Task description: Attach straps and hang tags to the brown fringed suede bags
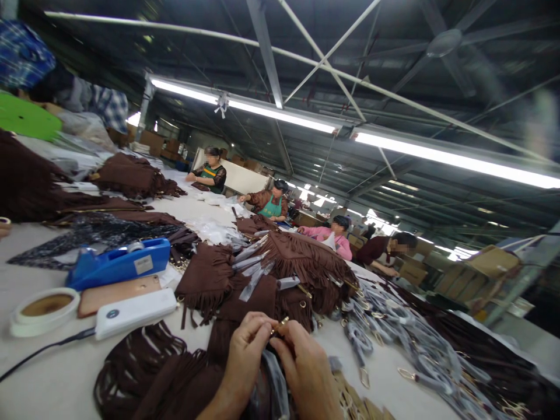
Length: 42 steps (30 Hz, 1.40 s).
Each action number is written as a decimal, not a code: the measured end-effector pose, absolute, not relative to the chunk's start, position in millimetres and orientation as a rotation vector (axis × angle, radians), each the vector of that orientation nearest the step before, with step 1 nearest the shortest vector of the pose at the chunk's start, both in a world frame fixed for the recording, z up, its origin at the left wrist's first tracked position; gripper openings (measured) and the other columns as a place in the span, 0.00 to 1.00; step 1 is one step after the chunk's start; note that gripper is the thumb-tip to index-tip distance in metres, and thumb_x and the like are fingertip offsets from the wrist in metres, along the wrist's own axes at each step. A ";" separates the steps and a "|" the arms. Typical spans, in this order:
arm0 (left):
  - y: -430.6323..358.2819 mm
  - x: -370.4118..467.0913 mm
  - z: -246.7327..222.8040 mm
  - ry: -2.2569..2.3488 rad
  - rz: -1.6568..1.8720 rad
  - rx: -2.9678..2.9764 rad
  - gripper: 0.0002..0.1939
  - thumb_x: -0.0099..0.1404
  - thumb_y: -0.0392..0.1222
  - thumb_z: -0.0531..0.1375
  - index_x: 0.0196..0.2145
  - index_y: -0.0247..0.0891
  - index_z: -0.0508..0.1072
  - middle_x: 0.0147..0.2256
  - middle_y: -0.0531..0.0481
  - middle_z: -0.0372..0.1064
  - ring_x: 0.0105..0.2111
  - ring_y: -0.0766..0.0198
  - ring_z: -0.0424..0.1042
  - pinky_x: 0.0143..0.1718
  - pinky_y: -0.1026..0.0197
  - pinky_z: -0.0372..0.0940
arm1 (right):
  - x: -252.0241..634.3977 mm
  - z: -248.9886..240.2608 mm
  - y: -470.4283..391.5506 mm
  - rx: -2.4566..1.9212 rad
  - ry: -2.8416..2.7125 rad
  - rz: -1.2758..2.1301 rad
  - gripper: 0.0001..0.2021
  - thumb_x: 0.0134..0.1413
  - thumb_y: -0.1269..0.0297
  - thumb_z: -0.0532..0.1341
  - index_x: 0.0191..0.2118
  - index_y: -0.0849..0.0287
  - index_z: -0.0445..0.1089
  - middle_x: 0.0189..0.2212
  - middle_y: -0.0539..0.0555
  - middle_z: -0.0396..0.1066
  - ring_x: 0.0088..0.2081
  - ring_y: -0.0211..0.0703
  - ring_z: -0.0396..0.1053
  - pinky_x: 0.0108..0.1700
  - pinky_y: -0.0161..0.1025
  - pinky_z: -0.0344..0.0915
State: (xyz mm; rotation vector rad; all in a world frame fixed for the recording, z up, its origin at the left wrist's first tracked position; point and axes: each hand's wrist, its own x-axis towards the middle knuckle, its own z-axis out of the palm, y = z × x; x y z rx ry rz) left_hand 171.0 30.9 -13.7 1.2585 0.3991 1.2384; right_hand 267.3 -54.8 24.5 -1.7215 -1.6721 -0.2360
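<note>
My left hand (250,349) and my right hand (303,363) meet low in the middle of the head view, fingers pinched close together. Between their fingertips shows a small gold metal clasp (282,324). A grey plastic-wrapped strap (276,382) hangs down between the two wrists. Under and around my hands lies a dark brown fringed bag (227,331); its long fringe (135,364) spreads to the lower left. Exactly which part each fingertip presses is hard to make out.
On the left lie a blue tape dispenser (120,262), a tape roll (44,309), a phone (116,293) and a white power bank (135,312) with a cable. Brown fringed bags (306,256) pile ahead; wrapped straps (402,326) heap at right. Several people sit along the far side.
</note>
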 end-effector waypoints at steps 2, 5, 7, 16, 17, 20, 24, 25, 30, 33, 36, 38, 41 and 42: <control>31.4 168.3 -10.2 0.452 1.319 1.311 0.12 0.59 0.48 0.60 0.27 0.38 0.79 0.34 0.47 0.68 0.38 0.55 0.70 0.40 0.58 0.63 | 265.2 26.0 -61.3 -1.703 -1.674 -0.226 0.05 0.64 0.66 0.55 0.41 0.54 0.68 0.33 0.50 0.72 0.34 0.43 0.72 0.35 0.33 0.64; 32.4 159.7 2.3 0.499 1.408 1.385 0.10 0.61 0.45 0.59 0.28 0.39 0.78 0.32 0.49 0.67 0.35 0.57 0.69 0.38 0.60 0.63 | 261.8 28.5 -72.9 -1.736 -1.662 -0.236 0.05 0.63 0.68 0.54 0.36 0.54 0.66 0.30 0.49 0.72 0.32 0.43 0.72 0.34 0.34 0.63; 34.9 153.4 14.1 0.497 1.404 1.425 0.10 0.63 0.44 0.58 0.28 0.39 0.76 0.30 0.51 0.66 0.32 0.59 0.68 0.35 0.60 0.62 | 261.9 29.5 -81.4 -1.810 -1.659 -0.187 0.07 0.61 0.69 0.55 0.30 0.54 0.63 0.25 0.47 0.70 0.28 0.42 0.71 0.29 0.34 0.60; 31.8 152.2 64.4 0.376 1.386 1.566 0.10 0.64 0.42 0.58 0.28 0.38 0.75 0.30 0.51 0.65 0.33 0.60 0.66 0.37 0.59 0.60 | 242.6 48.6 -92.6 -1.631 -1.328 0.153 0.18 0.68 0.49 0.48 0.48 0.57 0.63 0.20 0.46 0.67 0.20 0.40 0.68 0.22 0.33 0.62; 27.9 152.3 70.6 0.304 1.343 1.601 0.10 0.64 0.41 0.58 0.28 0.38 0.76 0.31 0.51 0.65 0.34 0.60 0.66 0.38 0.59 0.60 | 241.0 54.5 -89.3 -1.600 -1.266 0.194 0.21 0.68 0.46 0.46 0.48 0.57 0.64 0.18 0.45 0.66 0.17 0.39 0.66 0.20 0.32 0.61; 18.8 147.7 89.6 0.090 1.201 1.684 0.10 0.62 0.40 0.58 0.27 0.37 0.77 0.31 0.50 0.65 0.35 0.61 0.66 0.39 0.60 0.60 | 248.3 69.3 -81.3 -1.520 -1.167 0.367 0.26 0.64 0.38 0.47 0.36 0.58 0.66 0.13 0.42 0.59 0.12 0.35 0.57 0.13 0.29 0.51; 18.3 141.3 105.0 0.024 1.046 1.704 0.09 0.61 0.40 0.60 0.27 0.36 0.78 0.31 0.50 0.67 0.35 0.61 0.67 0.39 0.61 0.60 | 267.8 68.2 -82.8 -1.381 -1.269 0.653 0.24 0.59 0.40 0.57 0.32 0.60 0.68 0.14 0.40 0.55 0.12 0.30 0.50 0.15 0.29 0.43; 19.3 142.1 106.0 0.045 1.028 1.712 0.08 0.60 0.40 0.60 0.27 0.36 0.78 0.30 0.50 0.68 0.35 0.61 0.67 0.39 0.61 0.61 | 270.2 64.8 -84.2 -1.349 -1.287 0.688 0.23 0.59 0.41 0.59 0.34 0.60 0.70 0.15 0.40 0.54 0.13 0.30 0.49 0.16 0.29 0.43; 17.8 149.7 103.1 0.081 0.947 1.743 0.07 0.59 0.39 0.60 0.28 0.35 0.77 0.30 0.50 0.71 0.34 0.61 0.69 0.37 0.62 0.62 | 269.9 57.8 -90.6 -1.304 -1.362 0.563 0.17 0.61 0.50 0.61 0.30 0.59 0.70 0.18 0.42 0.53 0.20 0.33 0.49 0.21 0.33 0.46; 10.0 132.1 98.8 0.122 0.947 1.822 0.11 0.62 0.39 0.59 0.42 0.36 0.75 0.33 0.51 0.70 0.33 0.63 0.68 0.35 0.63 0.62 | 278.7 70.4 -100.9 -1.277 -1.386 0.292 0.16 0.64 0.54 0.59 0.28 0.58 0.69 0.23 0.46 0.60 0.25 0.37 0.57 0.28 0.35 0.55; 2.0 90.8 80.3 0.100 0.709 2.213 0.19 0.60 0.41 0.65 0.49 0.41 0.71 0.42 0.50 0.70 0.39 0.59 0.69 0.40 0.61 0.64 | 294.0 89.7 -122.9 -1.153 -1.277 0.184 0.13 0.63 0.55 0.62 0.30 0.56 0.71 0.25 0.48 0.65 0.28 0.39 0.61 0.31 0.37 0.60; -1.5 60.3 54.4 -0.015 0.359 2.511 0.24 0.57 0.41 0.68 0.51 0.43 0.71 0.49 0.46 0.69 0.47 0.52 0.69 0.48 0.55 0.63 | 300.4 102.4 -142.4 -1.054 -1.227 0.218 0.11 0.59 0.55 0.66 0.29 0.55 0.73 0.25 0.49 0.65 0.28 0.40 0.63 0.34 0.39 0.65; -3.6 27.5 7.7 0.014 0.111 2.728 0.33 0.51 0.40 0.72 0.54 0.38 0.68 0.58 0.35 0.63 0.56 0.40 0.64 0.57 0.44 0.58 | 299.9 115.2 -171.7 -1.002 -1.166 0.297 0.12 0.54 0.54 0.70 0.27 0.54 0.74 0.22 0.49 0.61 0.26 0.40 0.63 0.34 0.44 0.72; -3.3 21.5 -4.8 0.019 0.067 2.765 0.33 0.50 0.39 0.72 0.53 0.37 0.68 0.60 0.33 0.61 0.58 0.39 0.62 0.58 0.43 0.57 | 298.0 116.7 -180.1 -1.014 -1.133 0.329 0.13 0.53 0.53 0.70 0.26 0.54 0.73 0.21 0.49 0.59 0.24 0.40 0.62 0.30 0.42 0.72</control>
